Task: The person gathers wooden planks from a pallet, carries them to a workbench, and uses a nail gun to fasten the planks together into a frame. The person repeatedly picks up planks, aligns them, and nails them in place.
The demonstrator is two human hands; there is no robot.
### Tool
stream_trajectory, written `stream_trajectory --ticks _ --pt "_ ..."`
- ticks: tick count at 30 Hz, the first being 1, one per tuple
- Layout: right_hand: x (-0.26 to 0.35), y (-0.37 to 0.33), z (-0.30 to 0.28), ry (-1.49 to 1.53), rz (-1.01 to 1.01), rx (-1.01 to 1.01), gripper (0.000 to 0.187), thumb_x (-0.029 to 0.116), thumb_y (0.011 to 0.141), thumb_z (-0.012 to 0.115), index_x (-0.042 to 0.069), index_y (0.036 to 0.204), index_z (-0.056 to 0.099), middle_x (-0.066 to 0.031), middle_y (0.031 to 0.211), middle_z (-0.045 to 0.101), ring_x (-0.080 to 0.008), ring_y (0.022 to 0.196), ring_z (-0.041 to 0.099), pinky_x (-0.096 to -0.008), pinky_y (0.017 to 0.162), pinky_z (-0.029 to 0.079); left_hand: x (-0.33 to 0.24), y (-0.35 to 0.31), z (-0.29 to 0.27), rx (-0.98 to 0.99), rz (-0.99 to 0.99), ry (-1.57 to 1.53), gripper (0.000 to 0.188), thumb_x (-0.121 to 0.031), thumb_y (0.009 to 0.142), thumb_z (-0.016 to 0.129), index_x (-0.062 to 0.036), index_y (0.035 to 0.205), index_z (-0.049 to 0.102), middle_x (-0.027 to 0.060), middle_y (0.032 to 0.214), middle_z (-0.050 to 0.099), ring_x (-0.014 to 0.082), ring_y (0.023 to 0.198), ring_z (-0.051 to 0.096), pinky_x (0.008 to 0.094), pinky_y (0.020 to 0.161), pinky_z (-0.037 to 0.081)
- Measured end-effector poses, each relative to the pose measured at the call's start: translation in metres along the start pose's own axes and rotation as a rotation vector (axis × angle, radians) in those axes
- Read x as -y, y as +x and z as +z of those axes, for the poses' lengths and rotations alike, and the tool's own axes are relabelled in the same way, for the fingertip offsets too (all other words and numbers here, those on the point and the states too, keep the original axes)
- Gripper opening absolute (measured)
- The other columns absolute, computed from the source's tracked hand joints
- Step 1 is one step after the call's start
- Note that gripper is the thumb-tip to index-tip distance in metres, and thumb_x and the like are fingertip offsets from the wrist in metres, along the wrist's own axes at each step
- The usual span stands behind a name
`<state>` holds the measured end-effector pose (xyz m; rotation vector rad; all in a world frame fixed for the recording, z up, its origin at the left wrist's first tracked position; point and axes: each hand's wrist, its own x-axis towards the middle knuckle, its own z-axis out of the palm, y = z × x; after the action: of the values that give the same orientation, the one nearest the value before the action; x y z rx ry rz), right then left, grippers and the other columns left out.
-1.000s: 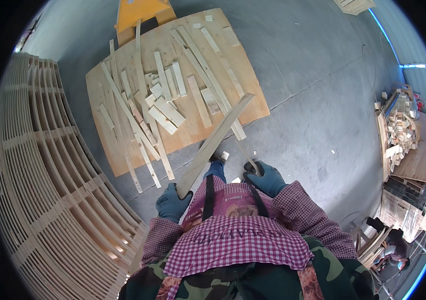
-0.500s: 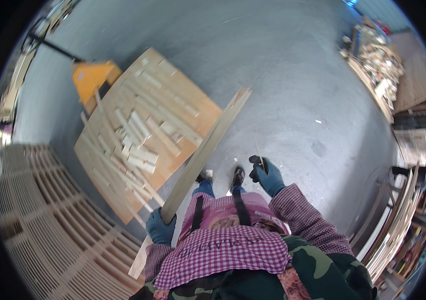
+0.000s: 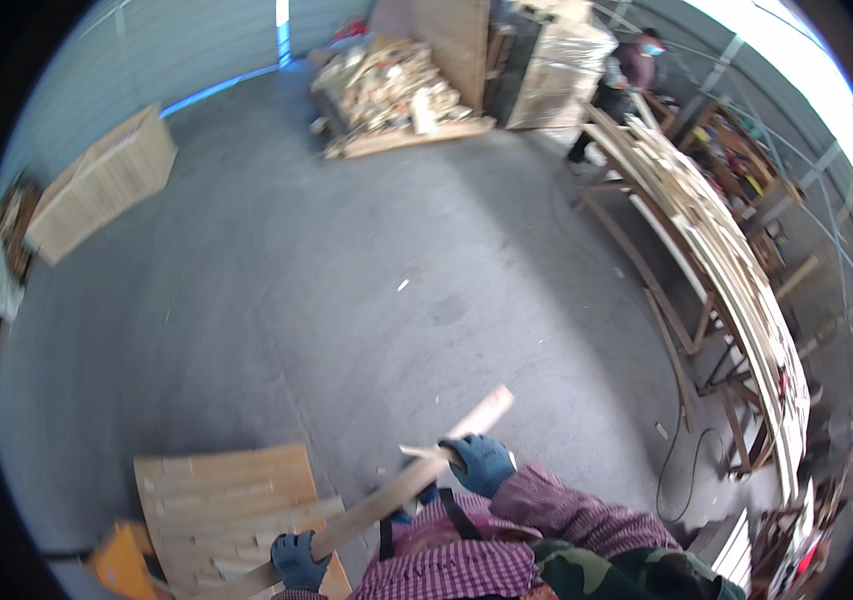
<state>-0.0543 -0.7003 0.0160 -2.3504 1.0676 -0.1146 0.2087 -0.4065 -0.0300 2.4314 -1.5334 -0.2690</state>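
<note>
Currently, the left hand [image 3: 298, 562] and the right hand [image 3: 483, 465] are each clamped on one long plank [image 3: 386, 502], slanting before the body; a thin sliver [image 3: 420, 453] sticks out by the right. The step seems to be carrying; moving calls for a firm grip and room for both ends. A plywood sheet [image 3: 221, 466] lies close; a cable [image 3: 696, 470] on the floor at right could catch feet.

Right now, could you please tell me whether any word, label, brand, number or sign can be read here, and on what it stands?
Checked apron: dark lettering, too blurred to read with certainty.
Left hand's blue glove: faint mark, too small to read.
Right hand's blue glove: faint mark, also unreadable.
No other text is readable.
</note>
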Motion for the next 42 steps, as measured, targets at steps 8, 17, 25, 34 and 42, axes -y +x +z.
stream_trajectory --ticks 8,17,25,34,42 --pt "-0.074 -0.095 -0.034 -0.062 0.430 -0.187 0.041 0.037 0.077 0.061 0.018 0.114 0.056 -0.0065 0.111 0.057 -0.0274 0.098 0.056 -0.0422 0.082 0.045 -0.117 0.165 0.001 0.173 0.812 -0.006 0.043 -0.040 0.056 0.073 -0.0175 0.091 0.063 0.0079 0.084 0.056 0.0315 0.087 0.055 0.0468 0.079 0.042" --pt "-0.200 -0.181 -0.094 0.222 0.782 0.060 0.053 0.060 0.080 0.052 0.015 0.105 0.061 -0.0114 0.095 0.065 -0.0297 0.094 0.061 -0.0384 0.081 0.047 -0.358 0.257 0.071 0.417 1.166 0.105 0.042 -0.037 0.061 0.074 -0.0197 0.098 0.063 0.0040 0.090 0.061 0.0270 0.092 0.057 0.0445 0.095 0.039" --pt "-0.312 -0.187 -0.166 0.243 0.765 0.101 0.049 0.057 0.080 0.052 0.015 0.104 0.058 -0.0101 0.095 0.065 -0.0288 0.092 0.061 -0.0380 0.080 0.047 -0.501 0.319 0.125 0.405 1.278 0.045 0.041 -0.036 0.060 0.071 -0.0194 0.096 0.064 0.0030 0.084 0.060 0.0229 0.087 0.057 0.0447 0.095 0.039" --pt "-0.417 -0.078 -0.224 0.226 0.768 -0.002 0.045 0.051 0.084 0.048 0.013 0.106 0.058 -0.0125 0.098 0.064 -0.0297 0.092 0.061 -0.0395 0.081 0.046 -0.585 0.431 0.163 0.194 0.907 -0.026 0.079 -0.028 0.054 0.076 -0.0126 0.126 0.047 0.0159 0.126 0.038 0.0339 0.121 0.033 0.0554 0.107 0.017" --pt "-0.533 -0.032 -0.281 0.171 1.000 -0.220 0.043 0.048 0.079 0.059 0.010 0.097 0.062 -0.0151 0.088 0.065 -0.0321 0.085 0.062 -0.0404 0.077 0.047 -0.664 0.572 0.203 0.165 0.635 -0.187 0.082 -0.024 0.062 0.076 -0.0083 0.133 0.038 0.0215 0.138 0.029 0.0385 0.126 0.026 0.0520 0.104 0.020"
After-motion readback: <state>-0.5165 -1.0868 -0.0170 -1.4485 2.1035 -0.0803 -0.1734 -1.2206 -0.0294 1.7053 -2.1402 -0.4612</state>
